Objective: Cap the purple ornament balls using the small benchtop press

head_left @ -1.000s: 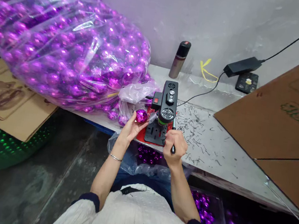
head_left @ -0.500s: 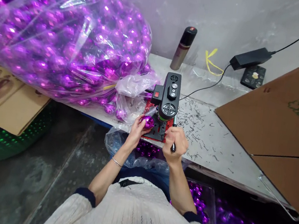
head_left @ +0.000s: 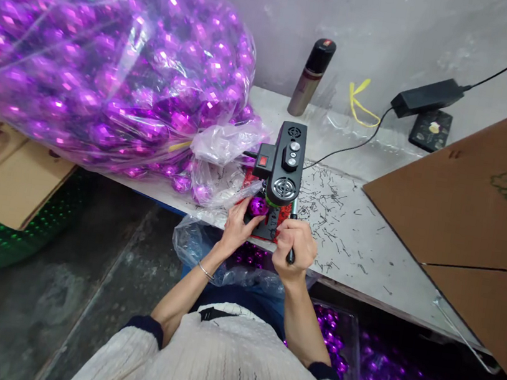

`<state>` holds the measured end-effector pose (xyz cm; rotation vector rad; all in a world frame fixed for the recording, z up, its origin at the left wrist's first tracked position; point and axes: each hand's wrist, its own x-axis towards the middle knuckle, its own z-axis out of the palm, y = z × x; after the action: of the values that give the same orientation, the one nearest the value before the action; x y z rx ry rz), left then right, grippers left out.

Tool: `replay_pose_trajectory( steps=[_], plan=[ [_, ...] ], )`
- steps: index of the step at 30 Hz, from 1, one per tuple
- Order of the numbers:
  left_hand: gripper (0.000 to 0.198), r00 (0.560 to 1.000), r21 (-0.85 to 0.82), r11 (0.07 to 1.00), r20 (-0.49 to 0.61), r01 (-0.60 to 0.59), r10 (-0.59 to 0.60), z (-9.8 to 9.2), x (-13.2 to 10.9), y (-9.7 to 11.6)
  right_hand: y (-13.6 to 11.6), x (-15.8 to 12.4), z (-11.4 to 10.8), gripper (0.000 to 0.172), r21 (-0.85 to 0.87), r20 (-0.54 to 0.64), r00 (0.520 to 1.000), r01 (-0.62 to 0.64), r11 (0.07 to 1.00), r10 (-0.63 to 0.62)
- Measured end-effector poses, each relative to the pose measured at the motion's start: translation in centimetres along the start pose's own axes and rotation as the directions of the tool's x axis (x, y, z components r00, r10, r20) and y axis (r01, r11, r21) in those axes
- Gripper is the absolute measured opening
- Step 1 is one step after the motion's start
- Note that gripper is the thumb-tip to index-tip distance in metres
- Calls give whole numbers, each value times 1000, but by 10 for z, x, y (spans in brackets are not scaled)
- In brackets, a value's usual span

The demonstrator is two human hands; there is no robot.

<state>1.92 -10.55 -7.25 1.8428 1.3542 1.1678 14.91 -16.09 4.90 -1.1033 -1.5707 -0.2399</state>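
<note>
Between the thumb and fingers of my left hand [head_left: 237, 227] is a shiny purple bauble [head_left: 258, 206], held at the front of a small black bench drill press [head_left: 288, 163]. The bauble sits just left of and below the drill's head, over the red and black base [head_left: 260, 229]; whether it touches the bit is hidden. My right hand [head_left: 296, 247] is wrapped round the black-gripped lever [head_left: 290, 257] on the machine's right side.
A big clear bag of purple baubles [head_left: 124, 65] fills the left. Dark shavings [head_left: 326, 206] litter the white table [head_left: 366, 262]. Behind stand a spray can [head_left: 312, 75], a yellow tie [head_left: 360, 104] and a power adapter [head_left: 429, 98]. A cardboard box [head_left: 478, 203] is at right.
My left hand has moved the bauble slightly right and up, closer in under the drill head. My right hand stays on the lever, which has shifted only slightly.
</note>
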Motion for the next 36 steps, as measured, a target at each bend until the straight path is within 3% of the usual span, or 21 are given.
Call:
replay_pose_trajectory(
  steps=[3,7,17,27,36],
  plan=[
    [60,994,37,993,23,-112,111,4,0,-3,0,0,0,22,-2,6,1000,0,1000,0],
    [60,986,58,984,35,-168,166,9,1,-4,0,-1,-1,21,7,9,1000,-7,1000,7],
    [66,983,72,983,87,-168,162,9,0,-10,2,-8,0,20,26,19,999,-27,999,27],
    [66,989,33,991,64,-133,131,11,-2,-10,24,-41,21,23,50,-107,994,18,999,-12],
    [66,984,25,984,43,-175,174,11,-2,-11,26,-49,26,23,44,-138,990,-1,999,7]
  ],
)
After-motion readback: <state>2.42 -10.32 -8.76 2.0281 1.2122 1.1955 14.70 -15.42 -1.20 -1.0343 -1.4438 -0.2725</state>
